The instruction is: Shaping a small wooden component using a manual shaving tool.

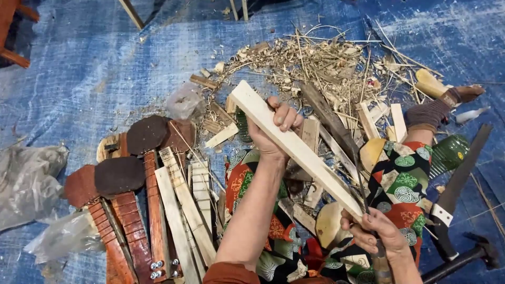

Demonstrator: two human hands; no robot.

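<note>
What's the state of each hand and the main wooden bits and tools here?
Left hand: gripping the pale wooden slat.
Pale wooden slat: held tilted above the lap.
Right hand: gripping a dark blade's handle.
Dark blade: lying along the slat.
Hammer: lying on the blue tarp.

Bright, even light with soft shadows, sharp throughout (edges bend slightly, wide-lens style)

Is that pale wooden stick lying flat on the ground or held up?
Held up. The pale wooden stick slants through the air, left hand gripping its upper part, lower end by the right hand.
</note>
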